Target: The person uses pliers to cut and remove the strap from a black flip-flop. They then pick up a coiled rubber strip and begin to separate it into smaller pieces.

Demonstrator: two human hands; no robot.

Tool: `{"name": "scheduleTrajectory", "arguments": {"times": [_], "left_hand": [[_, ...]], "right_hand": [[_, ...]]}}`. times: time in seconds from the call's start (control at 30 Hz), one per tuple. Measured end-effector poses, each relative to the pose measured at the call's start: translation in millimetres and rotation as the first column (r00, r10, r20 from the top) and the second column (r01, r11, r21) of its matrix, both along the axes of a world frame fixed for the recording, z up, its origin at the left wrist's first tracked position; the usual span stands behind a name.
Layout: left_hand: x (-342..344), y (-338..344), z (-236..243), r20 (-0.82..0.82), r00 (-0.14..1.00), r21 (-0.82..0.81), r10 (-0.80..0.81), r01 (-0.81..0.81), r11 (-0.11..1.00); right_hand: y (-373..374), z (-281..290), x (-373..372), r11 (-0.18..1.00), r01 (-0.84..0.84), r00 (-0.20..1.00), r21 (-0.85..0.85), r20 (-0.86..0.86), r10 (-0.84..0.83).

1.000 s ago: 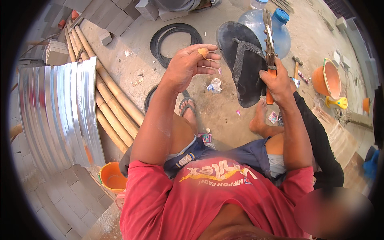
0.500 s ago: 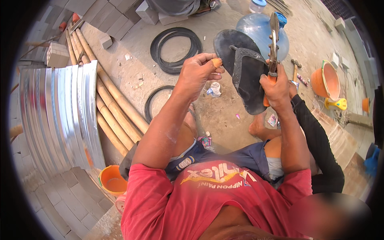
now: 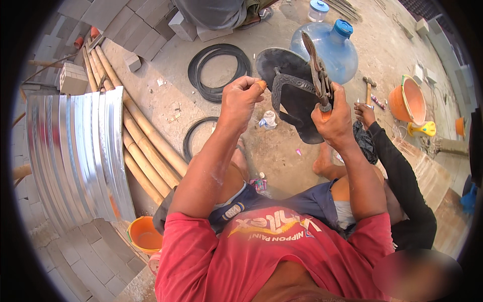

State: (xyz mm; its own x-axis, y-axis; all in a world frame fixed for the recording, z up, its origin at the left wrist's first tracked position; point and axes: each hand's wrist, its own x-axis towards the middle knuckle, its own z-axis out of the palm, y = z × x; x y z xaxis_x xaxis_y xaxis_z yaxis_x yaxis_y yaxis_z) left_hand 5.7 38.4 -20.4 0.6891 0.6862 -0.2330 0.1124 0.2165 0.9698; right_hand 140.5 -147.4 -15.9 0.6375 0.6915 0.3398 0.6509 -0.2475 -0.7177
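Note:
My right hand (image 3: 333, 115) is closed round the orange handle of a worn, dark metal hand tool like pliers (image 3: 317, 70), its jaws pointing up. Right behind the tool hangs a black flip-flop (image 3: 307, 103), sole tilted and its strap facing me; what holds it up is partly hidden by my right hand. My left hand (image 3: 240, 98) is in a pinch at the flip-flop's left edge, thumb and fingers pressed together. Whatever sits between those fingertips, if anything, is too small to make out.
Black coiled hose (image 3: 221, 95) and a blue water jug (image 3: 327, 53) lie ahead. At right are a co-worker's black sleeve (image 3: 405, 171), a hammer (image 3: 368, 90) and an orange bucket (image 3: 408, 103). Bamboo poles (image 3: 146, 136) and a corrugated metal sheet (image 3: 75, 156) are at left.
The flip-flop and tool have shifted left and turned, so the strap now stands out more. My left hand has curled its fingers in and dropped slightly. The co-worker's hand now shows more.

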Motion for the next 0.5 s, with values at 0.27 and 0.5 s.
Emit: {"name": "scheduleTrajectory", "arguments": {"times": [0.27,0.5], "left_hand": [[0,-1,3,-0.078,0.996,0.205,0.043,-0.027,0.978],[-2,3,4,0.032,0.999,0.074,-0.003,0.001,0.997]], "right_hand": [[-3,-2,0,1.0,-0.019,0.99,-0.011,0.14,0.021],[-6,14,6,0.996,-0.053,0.961,-0.078,-0.276,0.029]]}}
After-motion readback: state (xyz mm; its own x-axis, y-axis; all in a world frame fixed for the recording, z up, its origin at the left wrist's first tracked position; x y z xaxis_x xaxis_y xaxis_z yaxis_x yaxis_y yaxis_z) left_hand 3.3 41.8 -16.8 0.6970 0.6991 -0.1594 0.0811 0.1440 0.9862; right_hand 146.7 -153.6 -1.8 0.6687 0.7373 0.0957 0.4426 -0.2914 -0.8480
